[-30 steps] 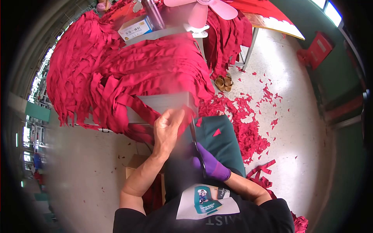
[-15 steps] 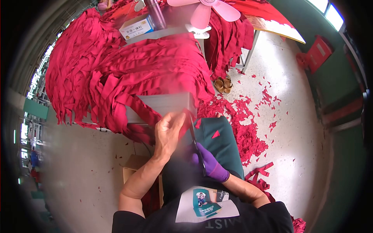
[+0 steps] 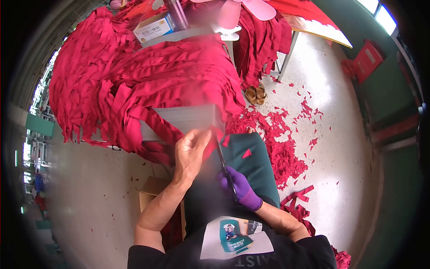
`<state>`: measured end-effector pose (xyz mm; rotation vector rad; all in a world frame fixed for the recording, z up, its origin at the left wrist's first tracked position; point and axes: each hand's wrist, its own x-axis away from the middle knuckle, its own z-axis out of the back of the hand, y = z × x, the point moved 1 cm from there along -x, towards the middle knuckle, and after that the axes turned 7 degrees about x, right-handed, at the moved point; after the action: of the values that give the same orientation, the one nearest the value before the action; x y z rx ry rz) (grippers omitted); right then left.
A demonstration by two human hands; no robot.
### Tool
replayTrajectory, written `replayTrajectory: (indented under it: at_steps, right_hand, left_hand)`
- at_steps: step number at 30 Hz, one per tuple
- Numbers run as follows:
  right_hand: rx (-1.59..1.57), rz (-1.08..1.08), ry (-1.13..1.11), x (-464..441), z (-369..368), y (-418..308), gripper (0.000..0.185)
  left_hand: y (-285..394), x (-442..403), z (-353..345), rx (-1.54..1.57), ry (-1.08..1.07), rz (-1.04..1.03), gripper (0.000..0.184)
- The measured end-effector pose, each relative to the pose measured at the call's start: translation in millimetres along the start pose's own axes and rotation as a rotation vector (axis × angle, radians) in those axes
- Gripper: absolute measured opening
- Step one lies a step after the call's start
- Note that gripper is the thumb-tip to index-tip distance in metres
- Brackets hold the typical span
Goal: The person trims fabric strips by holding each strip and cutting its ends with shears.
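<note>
Low centre of the frame, a purple-gloved right hand (image 3: 242,186) is wrapped around dark scissors (image 3: 222,157) that point upward. Just up and left, the bare left hand (image 3: 190,154) pinches a red fabric strip (image 3: 208,149), mid-frame. Beyond, heaped red strips (image 3: 165,67) drape a table (image 3: 188,115), upper left.

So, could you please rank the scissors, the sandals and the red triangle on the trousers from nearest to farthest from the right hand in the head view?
From the right hand:
1. Scissors: held in it, blades pointing forward.
2. Red triangle: just ahead, on the trousers.
3. Sandals: farther ahead, on the floor.
</note>
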<state>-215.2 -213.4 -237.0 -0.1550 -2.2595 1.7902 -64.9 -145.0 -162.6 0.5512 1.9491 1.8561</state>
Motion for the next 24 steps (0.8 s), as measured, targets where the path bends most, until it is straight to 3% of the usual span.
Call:
replayTrajectory:
  at_steps: [12,24]
  right_hand:
    - [0.010,0.050,0.015,0,7,2,0.032]
    - [-0.007,-0.017,0.076,3,10,13,0.021]
  left_hand:
    - [-2,6,-1,-0.145,-0.102,0.103,0.023]
    - [-9,5,-5,-0.147,-0.088,0.074,0.022]
